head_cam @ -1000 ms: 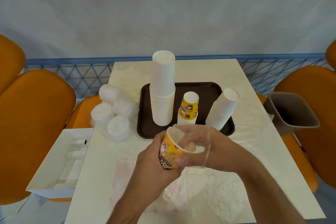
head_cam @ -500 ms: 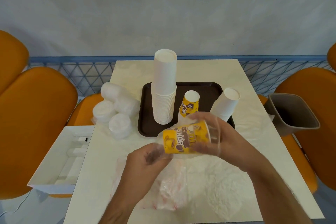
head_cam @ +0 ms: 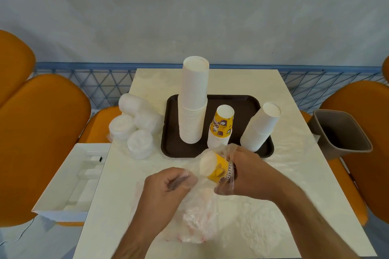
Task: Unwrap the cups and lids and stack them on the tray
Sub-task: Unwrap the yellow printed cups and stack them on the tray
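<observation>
From the head camera, the right hand [head_cam: 254, 174] grips one yellow printed cup [head_cam: 219, 169] lying on its side, fingers curled round its body through a clear plastic wrap [head_cam: 226, 153]; its pale round end faces the left hand. The left hand [head_cam: 168, 187], just left of the cup, pinches a bunched piece of that same wrap between thumb and curled fingers. Below and between both hands, a crumpled plastic bag [head_cam: 195, 221] lies on the worktop [head_cam: 117, 195].

Beyond the hands sits one dark tray [head_cam: 246, 103] holding three upside-down stacks: a tall white cup stack [head_cam: 193, 101] beyond the left hand, a short stack topped by a yellow cup [head_cam: 223, 124] straight ahead of the right hand, and a leaning white stack [head_cam: 261, 126] further right. How many cups each stack holds cannot be counted.

Left of the tray, four wrapped rolls of white lids [head_cam: 136, 126] cluster at the worktop edge; their wrapping blurs the outlines. A white box [head_cam: 69, 178] lies far left of the left hand. A grey bin [head_cam: 341, 132] stands far right of the right hand. Orange seats [head_cam: 42, 132] are cut off at both frame edges.
</observation>
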`<action>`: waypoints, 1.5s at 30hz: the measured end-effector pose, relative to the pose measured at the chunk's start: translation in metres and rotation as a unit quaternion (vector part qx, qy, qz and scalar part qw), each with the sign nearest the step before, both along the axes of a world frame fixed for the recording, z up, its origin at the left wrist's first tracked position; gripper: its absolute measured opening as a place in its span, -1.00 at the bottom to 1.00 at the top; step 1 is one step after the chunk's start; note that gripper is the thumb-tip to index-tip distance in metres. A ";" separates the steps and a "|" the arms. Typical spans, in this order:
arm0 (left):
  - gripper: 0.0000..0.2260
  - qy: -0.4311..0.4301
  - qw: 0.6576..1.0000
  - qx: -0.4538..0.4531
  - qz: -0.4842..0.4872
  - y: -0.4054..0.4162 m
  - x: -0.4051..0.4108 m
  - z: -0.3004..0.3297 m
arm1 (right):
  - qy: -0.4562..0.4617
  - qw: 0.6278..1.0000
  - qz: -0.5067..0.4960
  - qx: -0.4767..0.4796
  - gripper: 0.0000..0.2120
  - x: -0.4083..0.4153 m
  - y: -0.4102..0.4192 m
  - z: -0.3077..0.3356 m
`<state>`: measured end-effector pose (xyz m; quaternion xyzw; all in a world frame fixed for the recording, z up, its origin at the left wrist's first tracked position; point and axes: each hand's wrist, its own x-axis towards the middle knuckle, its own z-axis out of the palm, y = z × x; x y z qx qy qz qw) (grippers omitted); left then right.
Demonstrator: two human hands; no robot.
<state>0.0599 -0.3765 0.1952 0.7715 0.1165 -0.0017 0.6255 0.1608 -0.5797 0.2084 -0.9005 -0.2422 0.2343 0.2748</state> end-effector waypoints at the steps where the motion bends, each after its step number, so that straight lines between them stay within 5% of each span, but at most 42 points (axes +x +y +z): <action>1: -0.87 0.003 1.000 0.001 0.005 0.002 -0.001 -0.002 | 0.001 1.000 -0.006 -0.001 -0.36 0.003 -0.001 0.002; 7: -0.84 0.011 0.996 -0.010 0.083 0.014 0.000 -0.005 | 0.077 0.995 -0.011 0.057 -0.48 0.028 -0.020 0.013; 11: -0.88 0.007 0.992 -0.031 0.120 0.025 0.001 -0.008 | -0.016 0.996 -0.068 0.046 -0.47 0.049 -0.032 0.019; 14: -0.89 0.017 0.989 -0.064 0.132 0.027 0.002 -0.014 | -0.122 0.970 -0.156 0.141 -0.35 0.064 -0.023 0.028; 18: -0.86 0.036 0.985 -0.104 0.135 0.022 0.003 -0.019 | -0.128 0.937 -0.177 0.274 -0.26 0.079 0.000 0.030; 26: -0.92 0.048 0.970 -0.184 0.154 0.025 0.005 -0.022 | -0.142 0.958 -0.190 0.162 -0.59 0.104 0.015 -0.030; 33: -0.86 0.066 0.955 -0.245 0.154 0.026 0.008 -0.022 | -0.192 0.958 -0.209 0.046 -0.45 0.092 0.011 -0.061; 36: -0.86 0.066 0.952 -0.257 0.151 0.025 0.012 -0.021 | -0.255 0.921 -0.270 0.117 -0.51 0.070 0.017 -0.050; 39: -0.78 0.052 0.951 -0.264 0.151 0.023 0.018 -0.018 | -0.130 0.900 -0.316 0.270 -0.70 0.030 0.030 -0.036; 42: -0.68 0.043 0.955 -0.256 0.145 0.018 0.023 -0.015 | 0.178 0.874 -0.308 0.332 -0.83 -0.009 0.043 -0.026; 45: -0.84 0.051 0.950 -0.265 0.159 0.011 0.029 -0.010 | 0.425 0.786 -0.275 0.354 -0.52 -0.031 0.053 -0.031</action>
